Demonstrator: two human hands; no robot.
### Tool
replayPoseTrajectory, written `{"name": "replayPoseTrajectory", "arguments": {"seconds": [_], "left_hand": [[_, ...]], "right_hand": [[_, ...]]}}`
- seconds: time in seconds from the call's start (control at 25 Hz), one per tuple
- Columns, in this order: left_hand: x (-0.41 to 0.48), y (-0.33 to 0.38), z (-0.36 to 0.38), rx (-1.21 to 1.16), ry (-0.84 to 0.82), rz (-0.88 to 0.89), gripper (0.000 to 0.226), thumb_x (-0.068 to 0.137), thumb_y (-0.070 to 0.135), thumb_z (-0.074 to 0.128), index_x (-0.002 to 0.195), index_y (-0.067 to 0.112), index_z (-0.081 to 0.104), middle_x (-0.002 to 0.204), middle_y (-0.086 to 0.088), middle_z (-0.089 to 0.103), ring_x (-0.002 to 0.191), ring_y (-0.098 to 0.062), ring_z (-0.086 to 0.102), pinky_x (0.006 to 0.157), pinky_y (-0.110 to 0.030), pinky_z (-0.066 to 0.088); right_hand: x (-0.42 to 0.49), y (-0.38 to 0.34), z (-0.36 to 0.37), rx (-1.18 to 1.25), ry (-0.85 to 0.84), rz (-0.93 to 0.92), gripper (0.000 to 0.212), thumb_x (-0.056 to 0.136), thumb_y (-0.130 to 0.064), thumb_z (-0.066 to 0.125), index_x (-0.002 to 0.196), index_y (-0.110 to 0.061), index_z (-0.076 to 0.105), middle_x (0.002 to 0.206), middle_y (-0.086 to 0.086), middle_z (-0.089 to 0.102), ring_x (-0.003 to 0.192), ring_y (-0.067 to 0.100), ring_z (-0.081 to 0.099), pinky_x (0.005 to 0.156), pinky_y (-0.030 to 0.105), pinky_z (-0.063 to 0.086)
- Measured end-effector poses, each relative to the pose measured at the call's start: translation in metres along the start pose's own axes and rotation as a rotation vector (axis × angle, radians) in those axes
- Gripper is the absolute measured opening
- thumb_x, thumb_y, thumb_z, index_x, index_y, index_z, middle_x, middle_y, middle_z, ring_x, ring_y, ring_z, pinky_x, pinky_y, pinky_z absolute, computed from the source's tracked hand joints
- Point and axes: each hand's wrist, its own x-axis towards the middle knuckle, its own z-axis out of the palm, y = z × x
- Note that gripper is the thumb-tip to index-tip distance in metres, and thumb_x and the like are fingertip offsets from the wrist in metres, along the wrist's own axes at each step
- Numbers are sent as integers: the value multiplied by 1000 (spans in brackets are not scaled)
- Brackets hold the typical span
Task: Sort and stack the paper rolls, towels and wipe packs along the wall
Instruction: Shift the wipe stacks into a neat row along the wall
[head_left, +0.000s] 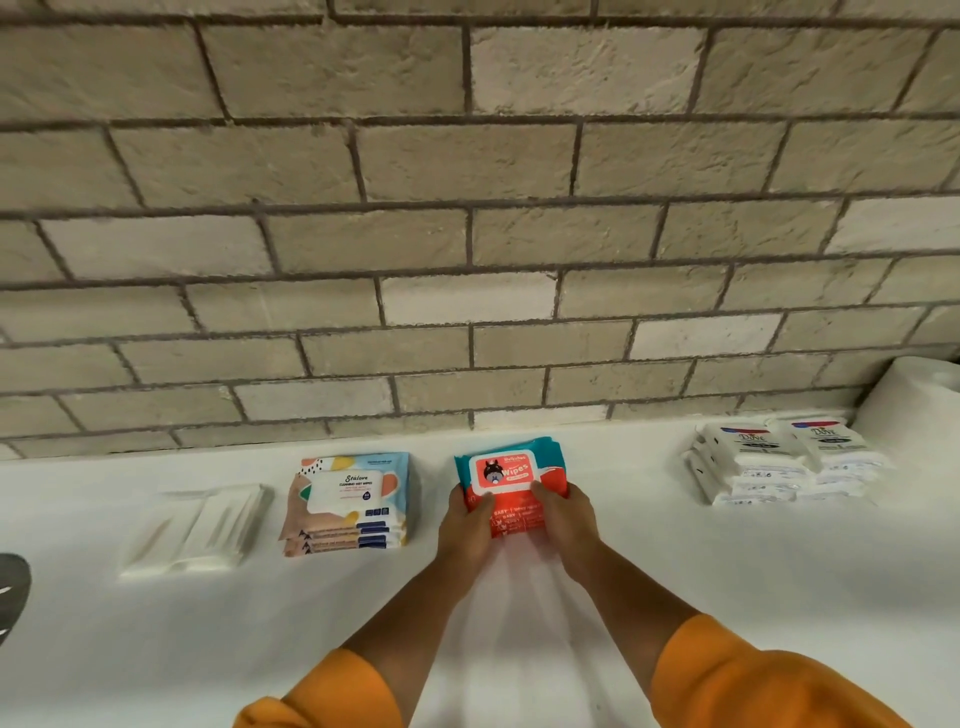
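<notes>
Two hands close on a pile of red packs (511, 470) of baby wipes, which sits on the white surface (727, 597) a little short of the brick wall (467, 208). The left hand (467, 525) holds the pile's near left corner and the right hand (563, 514) its near right corner. Both thumbs press on the top pack and the fingers curl round the sides, so the grip is clamped on the pile from both flanks.

Just left of the grip stands a neat stack of pastel packs (348, 499) with a white label flap on top. Further left lies a low heap of white packs (197, 525), blurred and hard to read. At the far left edge is part of a dark object (13, 592).

Well to the right of the grip, two stacks of white Dove packs (779, 462) stand side by side close to the wall. Beyond them a white paper roll (914, 405) stands at the frame's edge. Orange sleeves (753, 680) cover both forearms nearest the camera.
</notes>
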Motion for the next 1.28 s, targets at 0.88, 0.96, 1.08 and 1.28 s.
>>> {"name": "replayPoseTrajectory", "arguments": {"seconds": [0.88, 0.96, 1.08, 1.28], "left_hand": [[7, 4, 0, 93, 172, 6, 65, 98, 41, 60, 152, 25, 28, 135, -7, 61, 106, -23, 69, 90, -46, 61], [6, 2, -2, 71, 186, -6, 70, 96, 44, 62, 153, 25, 26, 135, -6, 61, 106, -22, 69, 89, -46, 61], [4, -1, -6, 3, 187, -34, 77, 93, 49, 64, 154, 24, 26, 134, -6, 62, 105, -23, 70, 90, -47, 60], [-5, -4, -13, -22, 176, -32, 72, 94, 46, 64, 153, 19, 32, 134, -7, 64, 110, -24, 68, 96, -48, 57]], "right_hand": [[10, 0, -10, 136, -199, 5, 40, 101, -44, 57, 135, -22, 55, 117, 4, 71, 99, 21, 72, 78, 31, 58], [14, 5, -9, 146, -178, -16, 46, 99, -47, 60, 136, -22, 54, 118, 4, 71, 99, 22, 72, 84, 35, 60], [18, 11, -8, 151, -127, -26, 56, 96, -52, 63, 141, -22, 51, 120, 3, 70, 99, 21, 72, 86, 38, 60], [16, 12, -11, 145, -42, -11, 76, 94, -56, 62, 155, -20, 35, 138, 9, 62, 112, 27, 66, 100, 48, 55]]}}
